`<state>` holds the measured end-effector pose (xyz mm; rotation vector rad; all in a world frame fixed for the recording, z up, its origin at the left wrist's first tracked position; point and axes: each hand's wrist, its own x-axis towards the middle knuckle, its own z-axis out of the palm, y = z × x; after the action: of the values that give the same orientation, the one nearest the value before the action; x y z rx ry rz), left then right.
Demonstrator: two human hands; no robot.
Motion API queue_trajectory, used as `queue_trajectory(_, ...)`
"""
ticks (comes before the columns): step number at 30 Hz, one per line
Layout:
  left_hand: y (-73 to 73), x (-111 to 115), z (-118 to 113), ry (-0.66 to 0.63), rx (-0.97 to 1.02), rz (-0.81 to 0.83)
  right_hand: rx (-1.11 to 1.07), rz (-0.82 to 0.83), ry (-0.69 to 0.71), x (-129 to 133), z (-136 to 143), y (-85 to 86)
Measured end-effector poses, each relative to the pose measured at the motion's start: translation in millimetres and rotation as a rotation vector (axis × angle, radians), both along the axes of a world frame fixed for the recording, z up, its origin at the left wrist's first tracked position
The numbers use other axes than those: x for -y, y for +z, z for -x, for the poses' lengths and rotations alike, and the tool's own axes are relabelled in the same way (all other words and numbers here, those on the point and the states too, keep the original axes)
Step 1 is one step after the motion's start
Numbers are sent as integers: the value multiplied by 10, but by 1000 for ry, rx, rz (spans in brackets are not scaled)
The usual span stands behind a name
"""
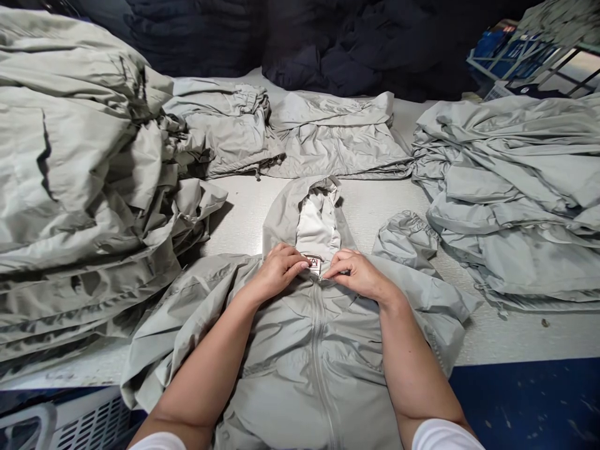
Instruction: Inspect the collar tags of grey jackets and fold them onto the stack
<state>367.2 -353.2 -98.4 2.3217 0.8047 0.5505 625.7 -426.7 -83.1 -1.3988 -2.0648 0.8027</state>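
A light grey hooded jacket [276,369] lies front up before me, its hood [280,219] pointing away and its front zip running down the middle. At the neck, a small white label [312,264] with dark red print shows between my hands. My left hand [281,269] is closed on the collar edge just left of the label. On the other side, my right hand [359,273] pinches the collar by the top of the zip. The fingertips hide exactly what each one grips. One sleeve [405,237] ends in a gathered cuff at the right.
A tall heap of grey garments [70,187] stands at the left, another pile [520,206] at the right. Folded grey garments [337,137] line the back of the white table [244,206]. Dark cloth [365,50] rises behind. A white plastic basket [89,422] sits below, lower left.
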Motion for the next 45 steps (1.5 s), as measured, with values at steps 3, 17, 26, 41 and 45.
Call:
queue_trajectory(3, 13, 0, 24, 15, -44, -4, -14, 24, 39, 9, -4, 11)
queue_trajectory(17, 48, -95, 222, -38, -104, -36, 30, 44, 18, 33, 96, 66)
queue_trajectory(26, -228, -170, 32, 416, -222, -294, 281, -166, -480, -216, 258, -373)
queue_trajectory(41, 159, -275, -108, 322, -529, -196, 678, 157, -463, -482, 302, 222)
queue_trajectory(45, -184, 133, 139, 235, -548, -245, 700, 242, -364, 4, 281, -88)
